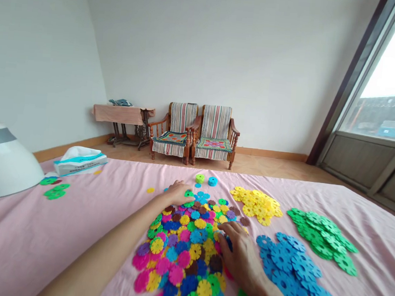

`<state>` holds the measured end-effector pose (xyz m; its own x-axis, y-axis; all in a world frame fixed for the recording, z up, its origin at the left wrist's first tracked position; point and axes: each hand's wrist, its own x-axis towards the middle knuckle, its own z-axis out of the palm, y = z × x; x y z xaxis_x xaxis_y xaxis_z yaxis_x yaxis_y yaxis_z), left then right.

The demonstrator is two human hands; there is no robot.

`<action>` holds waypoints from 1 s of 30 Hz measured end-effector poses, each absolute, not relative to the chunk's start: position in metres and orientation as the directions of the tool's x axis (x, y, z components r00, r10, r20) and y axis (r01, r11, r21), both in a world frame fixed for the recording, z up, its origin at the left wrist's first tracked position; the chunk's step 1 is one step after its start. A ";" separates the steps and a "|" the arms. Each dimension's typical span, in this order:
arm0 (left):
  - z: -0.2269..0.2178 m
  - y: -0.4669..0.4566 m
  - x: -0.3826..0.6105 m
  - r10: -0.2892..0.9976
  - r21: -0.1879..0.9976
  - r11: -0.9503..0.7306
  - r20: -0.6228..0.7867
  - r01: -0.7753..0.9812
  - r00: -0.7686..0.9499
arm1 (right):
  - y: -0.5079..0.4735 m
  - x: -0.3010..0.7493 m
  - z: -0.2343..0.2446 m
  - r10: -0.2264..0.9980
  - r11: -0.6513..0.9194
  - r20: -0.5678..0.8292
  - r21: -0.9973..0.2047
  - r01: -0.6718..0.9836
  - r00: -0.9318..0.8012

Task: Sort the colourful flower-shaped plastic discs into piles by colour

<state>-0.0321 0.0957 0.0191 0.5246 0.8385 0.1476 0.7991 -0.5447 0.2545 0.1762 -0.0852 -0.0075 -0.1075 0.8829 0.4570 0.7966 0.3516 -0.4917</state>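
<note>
A mixed heap of flower-edged plastic discs (185, 234) in pink, yellow, blue, green, brown and purple lies on the pink cloth. My left hand (178, 193) is at its far left edge, fingers closed at a green disc (189, 194); the thumb side is partly hidden. Over the right side of the heap, my right hand (238, 250) reaches in with fingers apart and bent, touching the discs; dark blue shows between thumb and fingers. Beyond the heap stand a small lime-green stack (200, 179) and a small blue stack (212, 181) of discs.
Right of the heap are a yellow pile (257, 204), a green pile (324, 239) and a blue pile (293, 271) of discs. On the left are a tissue pack (81, 163), a white rounded appliance (5, 163) and several loose green discs (56, 192). Two chairs (214, 140) stand beyond.
</note>
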 end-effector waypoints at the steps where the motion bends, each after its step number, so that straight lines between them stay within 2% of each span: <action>1: 0.022 0.086 -0.032 0.813 0.263 -0.582 0.147 0.770 0.564 | -0.085 0.177 -0.008 0.882 0.356 0.458 -0.490 0.796 -0.112; 4: 0.033 0.052 -0.031 0.713 0.339 -0.684 0.127 0.646 0.689 | -0.084 0.178 -0.010 0.875 0.369 0.468 -0.485 0.793 -0.121; 7: 0.042 0.020 -0.035 0.641 0.530 -0.697 0.158 0.483 0.751 | -0.085 0.177 -0.009 0.873 0.366 0.476 -0.489 0.792 -0.109; 11: 0.039 -0.005 -0.054 0.787 0.620 -0.583 0.269 0.526 0.555 | -0.090 0.174 -0.005 0.871 0.367 0.482 -0.503 0.783 -0.100; 14: 0.026 -0.016 -0.076 0.859 0.616 -0.511 0.358 0.599 0.365 | -0.093 0.170 -0.003 0.865 0.383 0.489 -0.492 0.782 -0.117; 17: 0.010 -0.024 -0.094 0.860 0.577 -0.498 0.423 0.647 0.285 | -0.093 0.162 -0.002 0.863 0.396 0.486 -0.477 0.785 -0.140; 24: -0.007 -0.025 -0.104 0.803 0.438 -0.560 0.494 0.703 0.332 | -0.084 0.132 0.010 0.849 0.433 0.476 -0.381 0.817 -0.228; 30: -0.009 -0.022 -0.105 0.776 0.417 -0.600 0.512 0.683 0.369 | -0.074 0.124 0.012 0.891 0.384 0.392 -0.377 0.843 -0.230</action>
